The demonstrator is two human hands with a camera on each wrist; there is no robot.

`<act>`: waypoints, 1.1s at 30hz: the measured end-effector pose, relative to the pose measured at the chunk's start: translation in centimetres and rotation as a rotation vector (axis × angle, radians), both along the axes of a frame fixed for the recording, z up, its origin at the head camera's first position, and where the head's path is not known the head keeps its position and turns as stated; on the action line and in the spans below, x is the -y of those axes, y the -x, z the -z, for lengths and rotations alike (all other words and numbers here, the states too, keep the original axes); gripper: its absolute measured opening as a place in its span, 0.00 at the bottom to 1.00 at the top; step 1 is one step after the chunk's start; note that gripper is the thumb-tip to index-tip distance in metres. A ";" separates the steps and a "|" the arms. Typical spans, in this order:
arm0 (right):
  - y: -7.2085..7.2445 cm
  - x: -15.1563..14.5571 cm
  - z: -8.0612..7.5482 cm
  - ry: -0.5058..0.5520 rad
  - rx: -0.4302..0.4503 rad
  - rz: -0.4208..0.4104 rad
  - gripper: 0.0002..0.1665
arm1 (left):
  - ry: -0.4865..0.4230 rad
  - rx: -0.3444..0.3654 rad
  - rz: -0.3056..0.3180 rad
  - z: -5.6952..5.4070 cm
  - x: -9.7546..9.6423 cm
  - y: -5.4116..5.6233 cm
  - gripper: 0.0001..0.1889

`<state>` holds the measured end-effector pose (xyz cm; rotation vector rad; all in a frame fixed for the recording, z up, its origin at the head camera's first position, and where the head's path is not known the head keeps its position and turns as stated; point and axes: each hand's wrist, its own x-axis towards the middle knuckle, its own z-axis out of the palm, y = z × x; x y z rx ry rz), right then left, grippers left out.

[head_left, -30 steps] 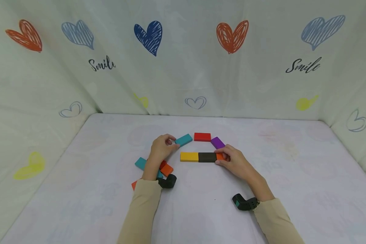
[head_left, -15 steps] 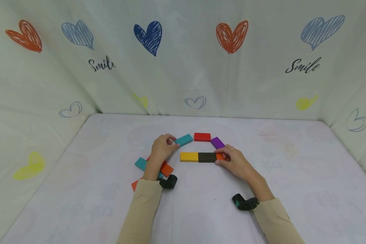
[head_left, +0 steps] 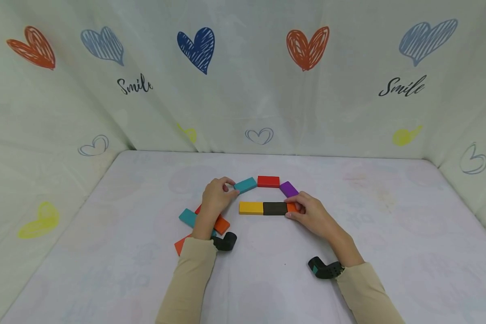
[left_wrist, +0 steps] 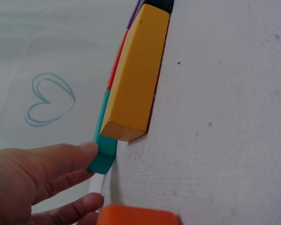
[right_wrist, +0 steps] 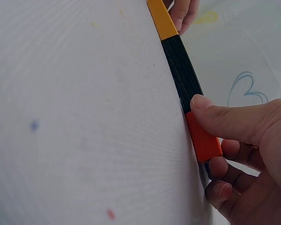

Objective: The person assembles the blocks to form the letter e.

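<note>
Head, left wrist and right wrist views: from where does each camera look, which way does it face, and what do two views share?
Head: worn on the head, facing forward and down at the table; both sleeves, left hand and right hand show.
Left wrist: on that wrist, facing along the yellow block; left hand shows, gripping the teal block.
Right wrist: on that wrist, facing the orange block; right hand shows gripping it, plus part of left hand.
Shared: both wrist views show the yellow block and black block.

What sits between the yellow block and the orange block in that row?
One black block, touching both, lies between the yellow block and the orange block; the head and right wrist views show it.
</note>
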<state>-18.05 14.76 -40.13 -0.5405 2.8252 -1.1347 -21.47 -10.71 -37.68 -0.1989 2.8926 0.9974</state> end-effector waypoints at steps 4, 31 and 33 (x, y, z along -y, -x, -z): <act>0.0 0.0 0.0 0.000 -0.001 0.005 0.20 | 0.016 -0.014 0.003 0.1 -0.1 0.0 0.16; 0.0 0.1 0.0 -0.001 0.024 0.015 0.20 | 0.024 -0.014 -0.003 0.0 -0.1 -0.1 0.17; 0.0 0.1 0.0 0.001 0.021 0.014 0.20 | 0.024 -0.013 -0.002 0.0 -0.1 -0.1 0.17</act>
